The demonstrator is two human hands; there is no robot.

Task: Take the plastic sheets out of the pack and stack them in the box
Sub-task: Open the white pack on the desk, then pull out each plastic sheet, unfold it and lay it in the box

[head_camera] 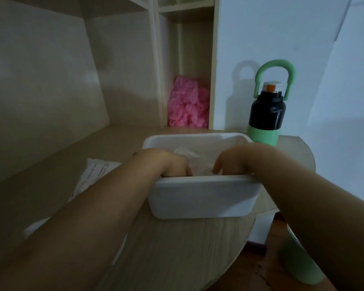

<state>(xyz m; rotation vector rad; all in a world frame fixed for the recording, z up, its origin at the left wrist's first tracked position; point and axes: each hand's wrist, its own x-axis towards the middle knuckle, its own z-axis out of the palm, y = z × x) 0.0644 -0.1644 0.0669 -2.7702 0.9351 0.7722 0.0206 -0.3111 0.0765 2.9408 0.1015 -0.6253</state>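
Observation:
A white plastic box (202, 198) stands on the wooden desk near its front edge. Both my hands reach down into it. My left hand (172, 164) is at the box's left side and my right hand (229, 162) at its right, fingers pointing down onto clear plastic sheets (189, 154) that lie inside. The near wall of the box hides my fingertips, so I cannot tell whether they grip the sheets. A white pack (93, 175) with print lies flat on the desk to the left, partly under my left forearm.
A black and green bottle (267, 114) with a green loop handle stands just behind the box's right corner. Crumpled pink plastic (188, 103) fills a shelf cubby at the back. The desk's curved edge (250, 234) runs close to the box on the right.

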